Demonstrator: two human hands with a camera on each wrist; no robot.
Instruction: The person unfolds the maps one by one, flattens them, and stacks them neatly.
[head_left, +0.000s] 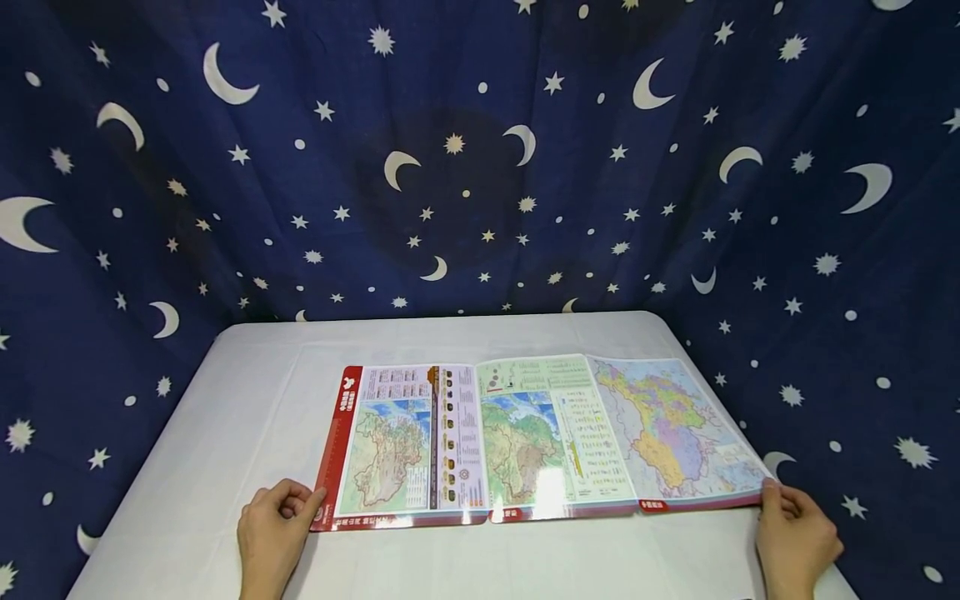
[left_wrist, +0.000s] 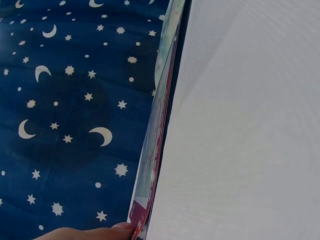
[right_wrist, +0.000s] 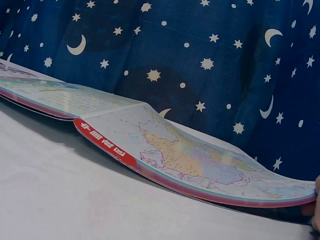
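A folding map [head_left: 525,442] lies spread in three panels across the white table, with coloured maps and charts printed on it and a red strip along its left side. At its lower left corner my left hand [head_left: 276,529] pinches the edge between thumb and fingers; the thumb [left_wrist: 122,227] shows on the red corner in the left wrist view. My right hand [head_left: 797,533] pinches the lower right corner. In the right wrist view the map's right panel [right_wrist: 200,160] bends, and a fold stands raised between it and the middle panel.
A white cloth covers the table [head_left: 255,400], which shows around the map on all sides. Dark blue curtain [head_left: 465,208] with moons and stars hangs behind the table and along both sides. A bright glare lies on the middle panel.
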